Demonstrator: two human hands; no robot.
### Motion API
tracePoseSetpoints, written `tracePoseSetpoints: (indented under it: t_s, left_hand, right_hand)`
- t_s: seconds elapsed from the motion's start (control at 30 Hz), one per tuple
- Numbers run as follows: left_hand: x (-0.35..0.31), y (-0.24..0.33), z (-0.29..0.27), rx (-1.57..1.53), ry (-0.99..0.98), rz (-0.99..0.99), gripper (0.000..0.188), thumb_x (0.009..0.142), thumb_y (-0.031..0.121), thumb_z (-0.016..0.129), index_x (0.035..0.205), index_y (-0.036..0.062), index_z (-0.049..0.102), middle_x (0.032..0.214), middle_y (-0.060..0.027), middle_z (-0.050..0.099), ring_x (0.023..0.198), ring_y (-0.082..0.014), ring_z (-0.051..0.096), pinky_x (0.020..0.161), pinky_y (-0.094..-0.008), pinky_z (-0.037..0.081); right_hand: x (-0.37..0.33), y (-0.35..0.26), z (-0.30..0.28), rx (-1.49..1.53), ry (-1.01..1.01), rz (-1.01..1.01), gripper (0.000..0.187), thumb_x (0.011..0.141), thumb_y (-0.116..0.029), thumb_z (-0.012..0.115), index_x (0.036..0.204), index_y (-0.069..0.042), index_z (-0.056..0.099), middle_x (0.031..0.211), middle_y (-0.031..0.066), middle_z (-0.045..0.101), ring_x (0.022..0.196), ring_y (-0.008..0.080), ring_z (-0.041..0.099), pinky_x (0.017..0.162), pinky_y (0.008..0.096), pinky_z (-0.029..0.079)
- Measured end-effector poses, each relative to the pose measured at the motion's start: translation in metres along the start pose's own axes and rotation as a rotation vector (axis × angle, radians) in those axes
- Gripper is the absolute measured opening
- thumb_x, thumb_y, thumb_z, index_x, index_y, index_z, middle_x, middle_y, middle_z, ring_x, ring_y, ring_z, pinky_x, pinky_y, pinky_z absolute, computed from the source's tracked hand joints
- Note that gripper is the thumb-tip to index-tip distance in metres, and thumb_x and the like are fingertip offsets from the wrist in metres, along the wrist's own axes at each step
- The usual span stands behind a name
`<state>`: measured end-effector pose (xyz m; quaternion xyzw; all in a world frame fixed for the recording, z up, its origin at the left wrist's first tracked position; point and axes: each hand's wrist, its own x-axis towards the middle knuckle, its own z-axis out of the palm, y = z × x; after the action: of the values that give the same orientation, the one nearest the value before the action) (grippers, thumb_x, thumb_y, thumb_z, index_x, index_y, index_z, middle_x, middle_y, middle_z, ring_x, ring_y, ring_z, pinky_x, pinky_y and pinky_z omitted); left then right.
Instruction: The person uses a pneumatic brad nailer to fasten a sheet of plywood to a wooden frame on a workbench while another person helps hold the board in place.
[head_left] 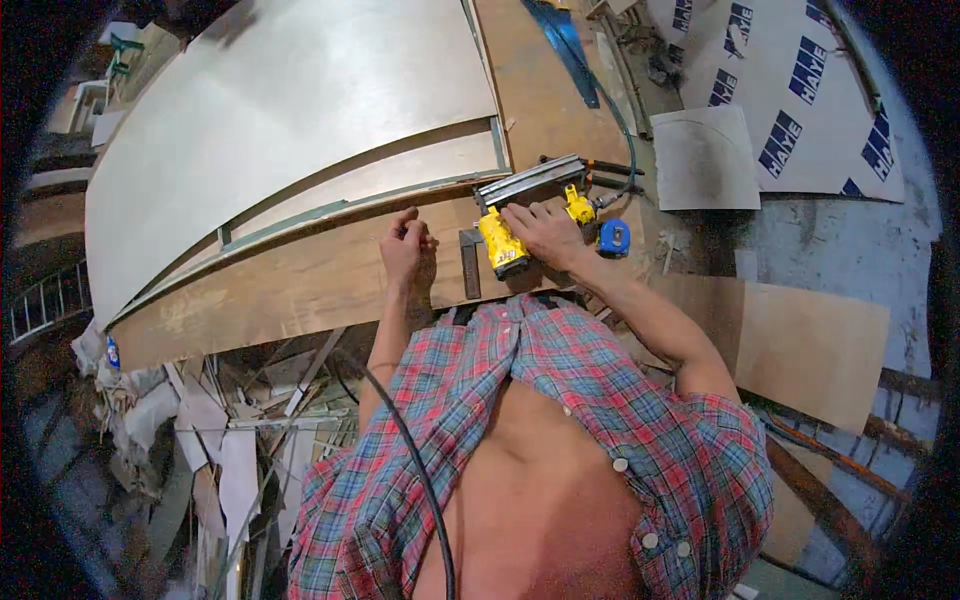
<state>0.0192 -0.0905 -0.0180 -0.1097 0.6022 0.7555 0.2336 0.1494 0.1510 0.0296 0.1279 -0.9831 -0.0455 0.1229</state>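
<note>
My right hand [548,232] is wrapped round the yellow nail gun [503,240], which lies on the wooden bench [270,295] with its long silver magazine on the far side. An air hose [628,150] runs up from its fitting. My left hand [404,250] is over the bench near the front edge of the large white panel [300,90], its fingers curled together; what they hold, if anything, is too small to make out. A small L-shaped square [470,268] lies between my hands. Just right of the nail gun sits a blue tape measure [613,238].
Narrow wood strips [350,200] frame the panel's front edge. Scrap offcuts [230,470] are heaped at the lower left. A black cable [415,450] hangs across my front. Boards [810,345] and a pale square sheet [705,158] lie on the right.
</note>
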Motion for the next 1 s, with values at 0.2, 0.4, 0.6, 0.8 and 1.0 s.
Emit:
tracePoseSetpoints:
  t_s: [0.2, 0.4, 0.6, 0.8, 1.0]
  left_hand:
    - [0.0, -0.003, 0.0, -0.109, -0.067, -0.056, 0.024, 0.095, 0.002, 0.059, 0.117, -0.0065, 0.06, 0.08, -0.0087, 0.059, 0.059, -0.013, 0.054, 0.051, -0.0263, 0.048]
    - [0.006, -0.001, -0.006, -0.146, -0.168, -0.14, 0.023, 0.094, 0.002, 0.058, 0.116, -0.0025, 0.06, 0.08, -0.0089, 0.06, 0.058, -0.0132, 0.054, 0.051, -0.0284, 0.046]
    - [0.009, -0.007, -0.009, -0.302, -0.157, -0.194, 0.021, 0.095, 0.001, 0.057, 0.116, -0.0015, 0.06, 0.081, -0.0085, 0.059, 0.057, -0.0135, 0.053, 0.05, -0.028, 0.045]
    - [0.014, -0.009, -0.017, -0.135, -0.206, -0.136, 0.019, 0.097, 0.003, 0.056, 0.115, -0.001, 0.06, 0.083, -0.0085, 0.06, 0.058, -0.0141, 0.054, 0.052, -0.029, 0.047]
    - [0.005, -0.004, -0.011, -0.201, -0.133, -0.138, 0.023, 0.096, 0.004, 0.058, 0.117, -0.0038, 0.059, 0.088, -0.0097, 0.061, 0.059, -0.0144, 0.056, 0.052, -0.0308, 0.049]
  right_hand:
    - [0.001, -0.005, -0.001, -0.022, -0.033, 0.012, 0.034, 0.087, -0.025, 0.058, 0.118, -0.012, 0.063, 0.094, 0.0, 0.062, 0.083, 0.0178, 0.063, 0.068, 0.0362, 0.049]
    - [0.003, -0.013, -0.001, -0.015, -0.029, 0.054, 0.038, 0.087, -0.024, 0.058, 0.123, -0.011, 0.061, 0.097, 0.0003, 0.061, 0.081, 0.0193, 0.062, 0.071, 0.0366, 0.049]
    - [0.005, -0.016, 0.0, -0.062, -0.009, 0.06, 0.035, 0.087, -0.023, 0.058, 0.12, -0.012, 0.062, 0.097, -0.0006, 0.061, 0.079, 0.0181, 0.06, 0.069, 0.0362, 0.047]
    - [0.008, -0.018, -0.005, -0.046, 0.003, 0.086, 0.031, 0.086, -0.024, 0.059, 0.115, -0.014, 0.063, 0.093, -0.001, 0.06, 0.078, 0.0169, 0.06, 0.066, 0.0356, 0.046]
    - [0.008, -0.014, -0.003, -0.026, -0.05, 0.075, 0.029, 0.086, -0.023, 0.059, 0.113, -0.015, 0.063, 0.09, 0.0, 0.061, 0.079, 0.0167, 0.061, 0.065, 0.0359, 0.047]
